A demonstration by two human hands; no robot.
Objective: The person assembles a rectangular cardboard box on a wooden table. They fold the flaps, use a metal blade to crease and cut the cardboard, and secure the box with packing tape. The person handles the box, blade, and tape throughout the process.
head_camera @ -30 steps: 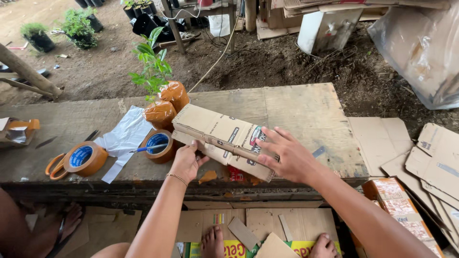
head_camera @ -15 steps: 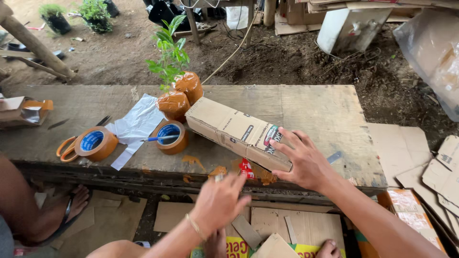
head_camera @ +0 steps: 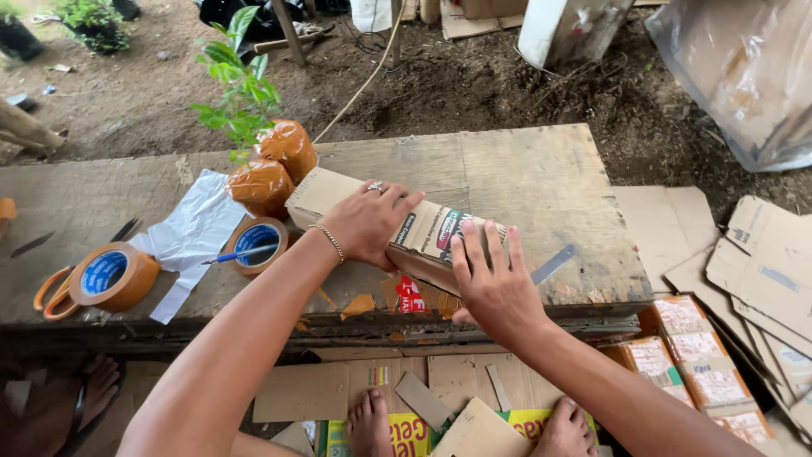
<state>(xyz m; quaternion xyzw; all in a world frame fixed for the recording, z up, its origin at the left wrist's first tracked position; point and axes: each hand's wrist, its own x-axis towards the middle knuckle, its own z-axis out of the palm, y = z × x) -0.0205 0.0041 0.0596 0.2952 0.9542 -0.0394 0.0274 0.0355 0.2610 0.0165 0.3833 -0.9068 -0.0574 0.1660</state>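
A long brown cardboard box (head_camera: 406, 227) lies slanted on a worn wooden table (head_camera: 524, 182). My left hand (head_camera: 368, 222), with a ring and a bracelet, presses flat on the box's top near its middle. Its lower right end is held by my right hand (head_camera: 492, 283), fingers spread over the side. At the box's far left end stand two small plants (head_camera: 241, 101) whose root balls (head_camera: 275, 165) are wrapped in brown tape.
Two rolls of brown tape (head_camera: 112, 275) (head_camera: 254, 241) lie at the left, with orange-handled scissors, a blue pen (head_camera: 241, 251) and a white plastic sheet (head_camera: 190, 237). Cardboard scraps (head_camera: 761, 262) cover the ground at the right. My bare feet (head_camera: 372, 423) rest below the table.
My left hand rose from below the table edge and now lies on top of the box. My right hand stays at the box's right end. The view shifted closer.
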